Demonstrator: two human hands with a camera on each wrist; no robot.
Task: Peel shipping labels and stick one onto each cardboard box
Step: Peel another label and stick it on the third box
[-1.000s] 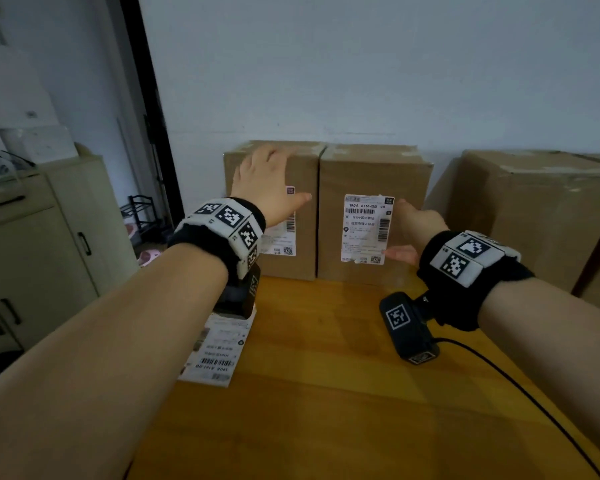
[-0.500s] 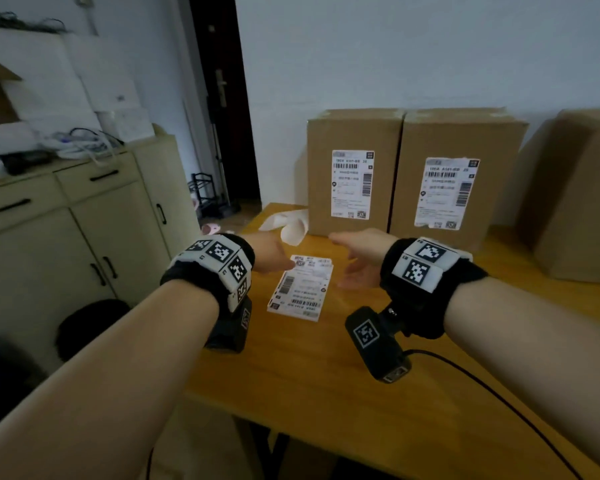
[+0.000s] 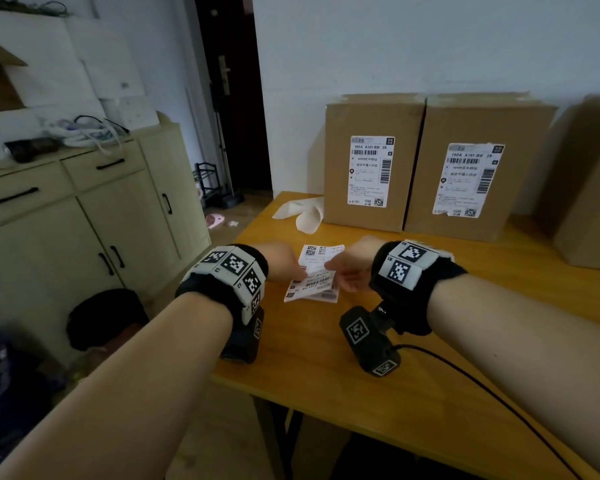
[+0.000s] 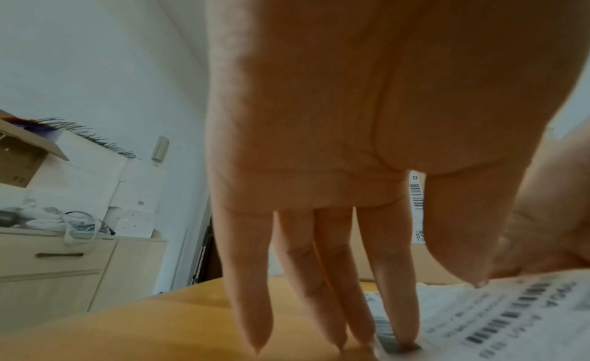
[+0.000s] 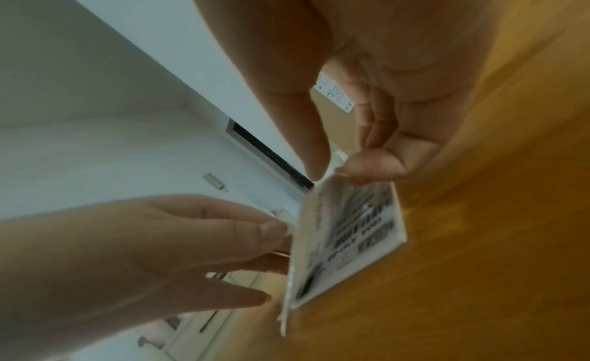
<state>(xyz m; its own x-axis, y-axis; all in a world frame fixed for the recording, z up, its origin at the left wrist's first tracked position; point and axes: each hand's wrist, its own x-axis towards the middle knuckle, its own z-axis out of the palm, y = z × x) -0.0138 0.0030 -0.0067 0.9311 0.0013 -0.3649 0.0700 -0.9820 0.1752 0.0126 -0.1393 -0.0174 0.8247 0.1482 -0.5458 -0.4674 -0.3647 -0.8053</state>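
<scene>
A small stack of white shipping labels (image 3: pixel 321 294) lies on the wooden table (image 3: pixel 326 358) between my hands. My right hand (image 3: pixel 330 267) pinches a corner of the top label (image 5: pixel 319 230) between thumb and forefinger (image 5: pixel 330 173) and holds that sheet raised off the stack. My left hand (image 3: pixel 297 271) has straight fingers (image 4: pixel 399 303) pressing down on the stack's left edge, and its thumb touches the lifted sheet. Two upright cardboard boxes (image 3: pixel 371 116) (image 3: pixel 478 123) stand at the back, each bearing a label (image 3: pixel 369 171) (image 3: pixel 468 180). A further box (image 3: pixel 589 188) at the right shows no label.
A curled strip of white backing paper (image 3: pixel 303 213) lies left of the boxes. A beige cabinet (image 3: pixel 84 220) with clutter on top stands left of the table, beside a dark doorway (image 3: pixel 236 116). A black cable (image 3: pixel 482 386) runs over the table's near right part.
Both hands came back from the boxes to the label stack near the table's left edge. The right hand has taken hold of the top label and raised it; my view swung left.
</scene>
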